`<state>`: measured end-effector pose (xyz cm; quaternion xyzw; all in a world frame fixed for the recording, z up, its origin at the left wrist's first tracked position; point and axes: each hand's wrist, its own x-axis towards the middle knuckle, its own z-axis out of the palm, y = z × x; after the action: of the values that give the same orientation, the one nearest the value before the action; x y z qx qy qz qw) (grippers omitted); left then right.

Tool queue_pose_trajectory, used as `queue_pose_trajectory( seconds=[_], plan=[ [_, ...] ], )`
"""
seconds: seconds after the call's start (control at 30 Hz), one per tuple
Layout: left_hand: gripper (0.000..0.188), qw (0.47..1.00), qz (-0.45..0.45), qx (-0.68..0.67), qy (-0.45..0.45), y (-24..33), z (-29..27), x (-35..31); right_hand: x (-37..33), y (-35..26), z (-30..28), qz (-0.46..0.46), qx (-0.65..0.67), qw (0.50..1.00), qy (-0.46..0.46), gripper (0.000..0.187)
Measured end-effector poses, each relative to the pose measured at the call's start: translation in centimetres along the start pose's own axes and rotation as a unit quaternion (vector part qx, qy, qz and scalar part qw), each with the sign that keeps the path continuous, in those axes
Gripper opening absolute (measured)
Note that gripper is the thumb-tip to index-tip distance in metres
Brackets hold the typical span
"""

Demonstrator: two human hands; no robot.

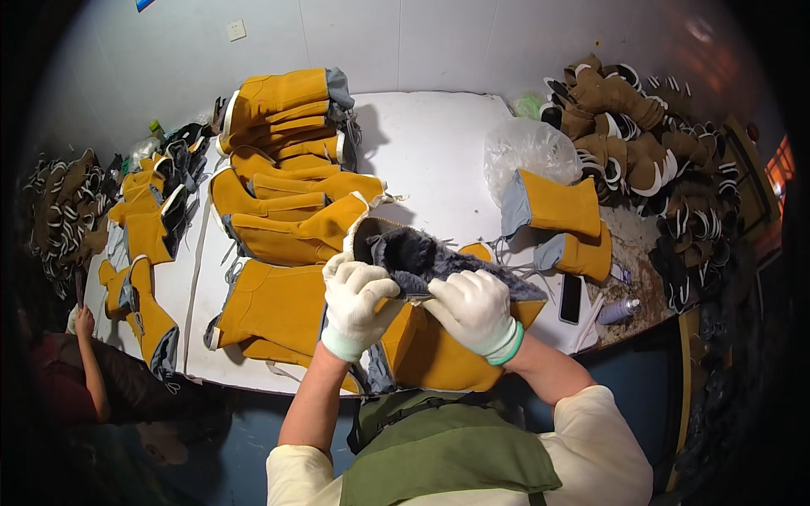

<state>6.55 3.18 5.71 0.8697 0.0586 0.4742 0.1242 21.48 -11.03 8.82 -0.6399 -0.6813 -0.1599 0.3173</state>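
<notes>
A yellow boot upper with dark grey fleece lining [413,260] is stretched between my hands near the table's front edge, its open bottom edge turned up. My left hand [356,305], in a white knit glove with a mint cuff, pinches the edge on the left side. My right hand [474,310], gloved the same way, grips the near edge farther right, fingers curled over it. Yellow panels [439,358] hang below the hands; where the held upper ends and others begin is hard to tell. Beside my left hand lie stacked yellow boot uppers [283,299].
A tall pile of yellow uppers [278,101] stands at the back left. To the right are more yellow uppers [557,202], a clear plastic bag [519,152], a phone [570,300], a spray can [619,310] and heaped brown uppers [624,152]. Another person's arm [93,367] shows at left.
</notes>
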Motion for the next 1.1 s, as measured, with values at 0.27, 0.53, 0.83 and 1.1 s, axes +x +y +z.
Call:
queue_pose_trajectory(
  seconds=[0.27,0.53,0.83,1.1],
  plan=[
    [0.034,0.997,-0.056,0.005,-0.05,0.2,0.1,1.3,0.0,1.0,0.8,0.038,0.02,0.999,-0.023,0.027],
    [0.036,0.996,-0.068,0.027,-0.044,0.2,1.0,1.6,0.1,2.1,1.4,0.103,0.078,0.991,-0.026,0.016],
    [0.036,0.996,-0.071,0.027,-0.047,0.0,1.6,1.4,-0.1,2.4,1.7,0.119,0.084,0.989,-0.032,0.014],
    [0.074,0.994,-0.101,-0.033,0.024,0.7,1.2,1.2,-0.8,5.9,-0.8,0.36,0.297,0.881,-0.081,0.02]
  ],
)
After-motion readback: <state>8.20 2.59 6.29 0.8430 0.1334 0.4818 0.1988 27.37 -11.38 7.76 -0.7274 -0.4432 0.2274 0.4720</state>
